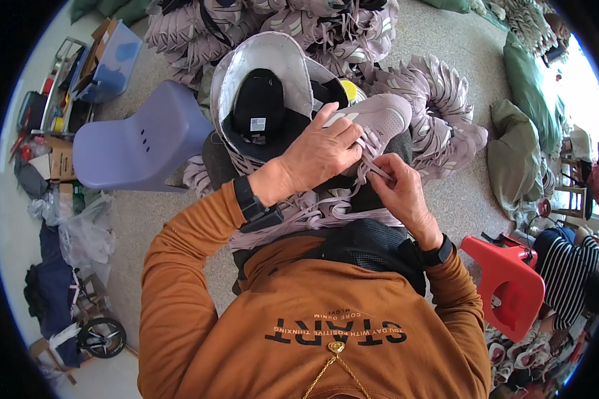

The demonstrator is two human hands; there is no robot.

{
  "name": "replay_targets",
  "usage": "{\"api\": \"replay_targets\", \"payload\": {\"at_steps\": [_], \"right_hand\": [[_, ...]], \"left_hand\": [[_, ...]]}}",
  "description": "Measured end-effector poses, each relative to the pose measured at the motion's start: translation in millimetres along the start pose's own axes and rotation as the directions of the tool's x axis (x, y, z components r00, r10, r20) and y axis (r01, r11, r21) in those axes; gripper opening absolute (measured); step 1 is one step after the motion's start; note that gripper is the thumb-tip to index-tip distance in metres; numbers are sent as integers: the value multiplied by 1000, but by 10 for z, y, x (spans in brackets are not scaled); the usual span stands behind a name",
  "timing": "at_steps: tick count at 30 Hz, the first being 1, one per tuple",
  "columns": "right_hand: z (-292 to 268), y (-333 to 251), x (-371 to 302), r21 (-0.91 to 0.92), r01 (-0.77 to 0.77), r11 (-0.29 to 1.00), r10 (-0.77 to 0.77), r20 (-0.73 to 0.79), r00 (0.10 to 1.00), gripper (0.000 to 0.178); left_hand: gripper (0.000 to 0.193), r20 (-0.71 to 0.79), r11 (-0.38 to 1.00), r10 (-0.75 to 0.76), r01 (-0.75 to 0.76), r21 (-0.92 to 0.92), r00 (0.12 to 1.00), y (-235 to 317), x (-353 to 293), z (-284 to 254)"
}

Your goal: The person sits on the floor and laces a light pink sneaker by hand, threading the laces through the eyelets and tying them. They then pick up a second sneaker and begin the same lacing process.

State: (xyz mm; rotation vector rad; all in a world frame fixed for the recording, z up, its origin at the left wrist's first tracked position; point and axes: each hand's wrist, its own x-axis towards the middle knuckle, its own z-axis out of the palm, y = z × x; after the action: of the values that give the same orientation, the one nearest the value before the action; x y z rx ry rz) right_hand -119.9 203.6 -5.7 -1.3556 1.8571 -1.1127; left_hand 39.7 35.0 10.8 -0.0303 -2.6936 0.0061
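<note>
A pale pink sneaker (387,114) with light stripes rests over my lap, its toe pointing away to the right. My left hand (325,147) lies over the shoe's side, fingers bent in at the laces. Between thumb and fingers of my right hand (402,193), a pink shoelace (371,149) is pinched near the eyelets. My left fingertips are partly hidden among the laces. Just left of the shoe stands a white-walled container (225,83) with black insoles (259,100) in it. Loose pink laces (313,211) lie across my lap.
Stacked pink shoes (456,133) curve beyond the sneaker, with more heaped ahead. A purple chair (143,136) stands left and a red stool (506,282) right. Near that stool sits a person in a striped top (569,272). Green sacks (522,156) lie on the right.
</note>
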Motion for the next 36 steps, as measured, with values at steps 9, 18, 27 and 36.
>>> {"api": "replay_targets", "payload": {"at_steps": [9, 18, 27, 36], "right_hand": [[-25, -13, 17, -262, 174, 949, -184, -12, 983, 21], [-31, -137, 48, -371, 316, 873, -293, 117, 949, 13], [-272, -303, -41, 515, -566, 644, 218, 585, 781, 14], [-328, -113, -181, 303, -495, 815, 218, 630, 746, 14]], "left_hand": [[4, 106, 997, 71, -73, 18, 992, -105, 76, 16], [15, 222, 983, -107, 136, -121, 969, -124, 95, -81], [7, -67, 972, -171, 157, -173, 983, -19, 59, 0], [45, 517, -78, -639, 620, -780, 570, 651, -740, -375]]}}
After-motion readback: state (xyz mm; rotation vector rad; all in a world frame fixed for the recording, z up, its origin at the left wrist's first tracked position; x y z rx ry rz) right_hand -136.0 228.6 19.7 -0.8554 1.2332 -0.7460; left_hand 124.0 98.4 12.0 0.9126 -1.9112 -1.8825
